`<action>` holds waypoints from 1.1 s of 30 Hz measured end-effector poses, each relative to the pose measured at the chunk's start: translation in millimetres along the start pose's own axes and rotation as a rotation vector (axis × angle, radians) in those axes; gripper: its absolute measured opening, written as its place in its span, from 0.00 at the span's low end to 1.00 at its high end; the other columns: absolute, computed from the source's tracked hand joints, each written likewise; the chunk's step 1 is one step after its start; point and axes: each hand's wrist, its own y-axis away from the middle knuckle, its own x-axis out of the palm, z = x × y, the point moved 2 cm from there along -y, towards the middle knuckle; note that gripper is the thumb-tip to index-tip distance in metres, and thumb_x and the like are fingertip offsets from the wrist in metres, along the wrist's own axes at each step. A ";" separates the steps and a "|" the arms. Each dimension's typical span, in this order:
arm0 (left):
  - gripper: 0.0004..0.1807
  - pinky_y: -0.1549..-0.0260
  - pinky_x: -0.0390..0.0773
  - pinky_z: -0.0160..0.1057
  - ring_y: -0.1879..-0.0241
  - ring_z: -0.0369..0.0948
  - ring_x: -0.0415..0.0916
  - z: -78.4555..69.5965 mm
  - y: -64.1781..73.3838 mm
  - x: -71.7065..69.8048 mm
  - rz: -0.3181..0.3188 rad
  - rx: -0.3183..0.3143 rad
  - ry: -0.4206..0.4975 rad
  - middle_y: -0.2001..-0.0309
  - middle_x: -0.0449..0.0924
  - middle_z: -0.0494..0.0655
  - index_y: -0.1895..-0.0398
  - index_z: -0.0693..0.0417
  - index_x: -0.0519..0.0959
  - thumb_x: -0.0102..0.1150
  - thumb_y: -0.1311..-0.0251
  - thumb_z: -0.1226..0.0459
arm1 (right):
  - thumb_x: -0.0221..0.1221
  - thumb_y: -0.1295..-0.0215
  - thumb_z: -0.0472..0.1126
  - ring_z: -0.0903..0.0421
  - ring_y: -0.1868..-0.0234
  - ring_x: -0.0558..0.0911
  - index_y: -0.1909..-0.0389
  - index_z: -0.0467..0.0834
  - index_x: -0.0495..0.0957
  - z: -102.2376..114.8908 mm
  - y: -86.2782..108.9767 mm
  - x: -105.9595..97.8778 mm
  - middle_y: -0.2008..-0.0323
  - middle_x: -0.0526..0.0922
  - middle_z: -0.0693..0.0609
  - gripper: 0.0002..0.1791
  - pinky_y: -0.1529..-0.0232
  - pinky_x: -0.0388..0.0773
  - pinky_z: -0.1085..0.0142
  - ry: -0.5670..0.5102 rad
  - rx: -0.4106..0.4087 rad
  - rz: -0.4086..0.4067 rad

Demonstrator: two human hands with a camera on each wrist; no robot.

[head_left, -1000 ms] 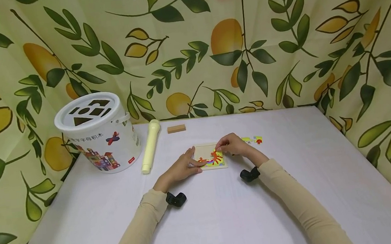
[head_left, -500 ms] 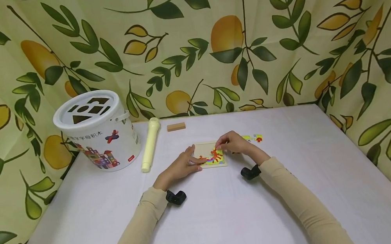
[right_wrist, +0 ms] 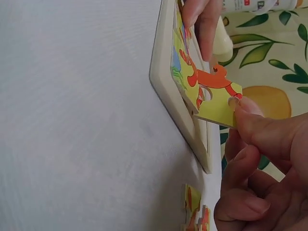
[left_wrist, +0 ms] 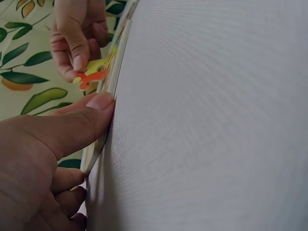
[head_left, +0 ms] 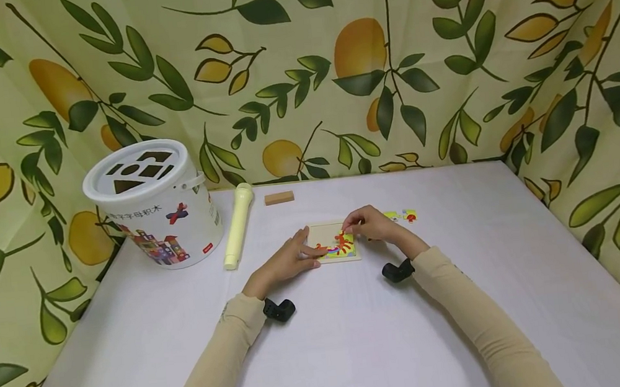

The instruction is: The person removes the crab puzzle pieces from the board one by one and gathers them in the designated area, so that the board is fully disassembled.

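Observation:
A small wooden puzzle tray [head_left: 322, 234] lies flat on the table, with brightly coloured pieces [head_left: 342, 249] along its near and right parts. My left hand [head_left: 280, 267] holds its left side: the thumb [left_wrist: 89, 120] lies along the near rim and another finger reaches over the pieces. Between thumb and index finger, my right hand [head_left: 373, 223] pinches a yellow and orange puzzle piece [right_wrist: 216, 108]. In the right wrist view that piece is tilted over the tray's right part, its edge right at the pieces lying there. Loose puzzle pieces [right_wrist: 193, 202] lie beyond the tray's right side.
At the back left stands a white bucket [head_left: 190, 230] with shaped holes in its lid. Beside it lie a pale yellow stick [head_left: 238, 228] and a brown wooden block [head_left: 279, 197]. A leaf-patterned curtain [head_left: 294, 33] encloses the table's back and sides. Each wrist wears a black camera.
The head view tilts slightly downward, so everything sits a little higher in it. Both hands keep nearly the same place at the tray, with the piece still pinched in the right.

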 end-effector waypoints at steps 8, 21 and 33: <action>0.18 0.33 0.45 0.56 0.29 0.56 0.41 -5.3 -4.7 -1.8 -0.020 0.014 -0.018 0.30 0.47 0.65 0.49 0.51 0.79 0.61 0.45 0.64 | 0.57 0.39 0.35 0.57 0.75 0.68 0.66 0.40 0.81 -0.4 -6.0 3.1 0.72 0.76 0.50 0.05 0.77 0.65 0.71 0.083 -0.051 -0.039; 0.19 0.38 0.36 0.68 0.30 0.63 0.29 -11.8 -14.2 10.2 0.131 0.103 -0.076 0.30 0.38 0.68 0.41 0.46 0.73 0.48 0.35 0.63 | 0.56 0.38 0.33 0.58 0.72 0.69 0.68 0.39 0.81 3.4 -4.3 6.2 0.71 0.79 0.50 0.05 0.73 0.65 0.71 0.136 -0.099 -0.056; 0.18 0.38 0.41 0.67 0.30 0.63 0.35 -10.3 -15.8 12.0 0.146 0.112 -0.146 0.30 0.40 0.69 0.42 0.43 0.73 0.48 0.35 0.62 | 0.60 0.41 0.36 0.59 0.78 0.67 0.68 0.40 0.84 2.9 -1.9 3.8 0.72 0.81 0.50 0.05 0.79 0.64 0.71 0.096 -0.059 -0.075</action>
